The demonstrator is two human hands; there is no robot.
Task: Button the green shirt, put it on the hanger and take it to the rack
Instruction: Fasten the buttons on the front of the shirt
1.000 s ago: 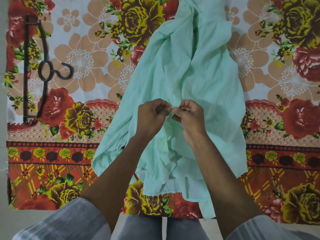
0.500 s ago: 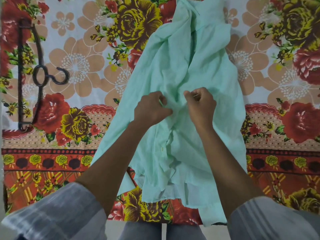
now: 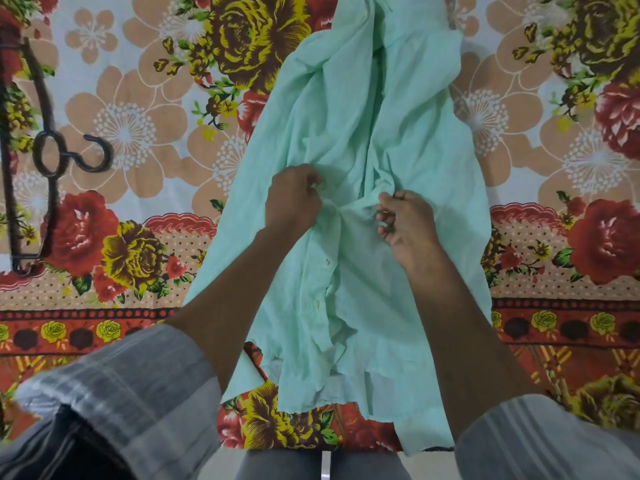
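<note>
Across a flowered bedsheet the green shirt lies lengthwise, hem toward the person and 2 buttons visible along its lower front edge. Both hands work at the shirt's middle: the left hand has its grip closed, pinching the left front edge, while the right hand pinches bunched fabric between thumb and forefinger. Well apart at the far left, a dark hanger rests on the sheet.

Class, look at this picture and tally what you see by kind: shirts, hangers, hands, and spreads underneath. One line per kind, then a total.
Shirts: 1, the green shirt
Hangers: 1, the dark hanger
Hands: 2, left hand and right hand
Spreads: 1, the flowered spread
Total: 5
</note>
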